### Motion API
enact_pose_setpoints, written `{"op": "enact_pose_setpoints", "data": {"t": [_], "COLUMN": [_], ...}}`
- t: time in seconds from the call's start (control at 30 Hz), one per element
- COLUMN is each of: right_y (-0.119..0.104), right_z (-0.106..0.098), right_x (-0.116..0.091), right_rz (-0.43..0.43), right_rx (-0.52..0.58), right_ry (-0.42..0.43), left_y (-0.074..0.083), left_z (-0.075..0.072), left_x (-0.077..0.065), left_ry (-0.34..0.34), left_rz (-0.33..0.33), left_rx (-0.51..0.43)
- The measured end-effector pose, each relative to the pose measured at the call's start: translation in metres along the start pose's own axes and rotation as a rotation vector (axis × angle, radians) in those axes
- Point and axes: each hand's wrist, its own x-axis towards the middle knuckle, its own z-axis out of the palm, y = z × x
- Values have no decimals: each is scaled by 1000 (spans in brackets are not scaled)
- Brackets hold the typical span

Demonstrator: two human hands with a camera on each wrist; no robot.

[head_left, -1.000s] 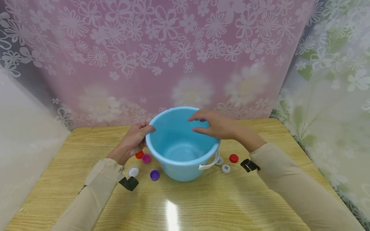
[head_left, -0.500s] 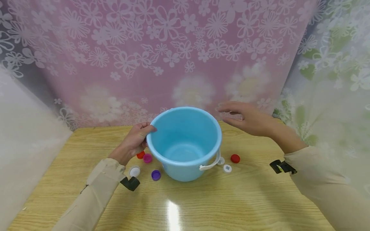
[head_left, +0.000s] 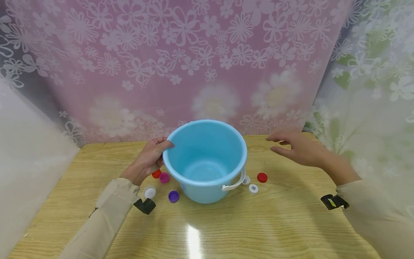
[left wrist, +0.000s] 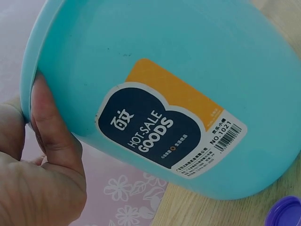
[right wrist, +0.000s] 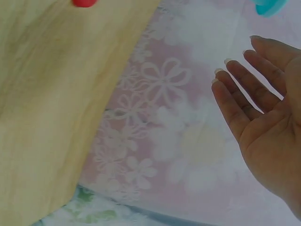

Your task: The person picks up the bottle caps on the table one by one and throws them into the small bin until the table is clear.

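A light blue plastic bucket (head_left: 207,151) stands tilted toward me on the wooden table, its inside showing nothing. My left hand (head_left: 150,156) grips its rim on the left, thumb inside and fingers behind the wall. In the left wrist view a printed label (left wrist: 164,122) shows on the bucket's outer wall. The white handle (head_left: 234,184) hangs at the lower right of the bucket. To the right, my right hand (head_left: 299,147) hovers apart from the bucket, holding nothing. Its fingers (right wrist: 251,84) are relaxed and spread in the right wrist view.
Bottle caps lie around the bucket on the table (head_left: 258,230): a purple cap (head_left: 173,196), a white cap (head_left: 150,192), a pink cap (head_left: 164,177) and an orange-red cap (head_left: 156,173) at left. At right are a red cap (head_left: 262,177) and white caps (head_left: 253,189). A floral curtain (head_left: 194,72) hangs behind.
My right hand has moved from over the bucket's opening out to the right, then lower. The left hand and the bucket have stayed in place.
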Motion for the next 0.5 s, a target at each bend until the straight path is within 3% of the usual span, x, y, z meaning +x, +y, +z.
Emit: {"op": "enact_pose_setpoints", "data": {"t": [0.5], "right_y": [35], "right_z": [59], "right_x": [-18], "right_rz": [34], "right_rx": [141], "right_ry": [-93], "left_y": [0], "left_z": [0], "left_x": [-1], "left_ry": [7], "left_rz": [7], "left_rx": [8]}}
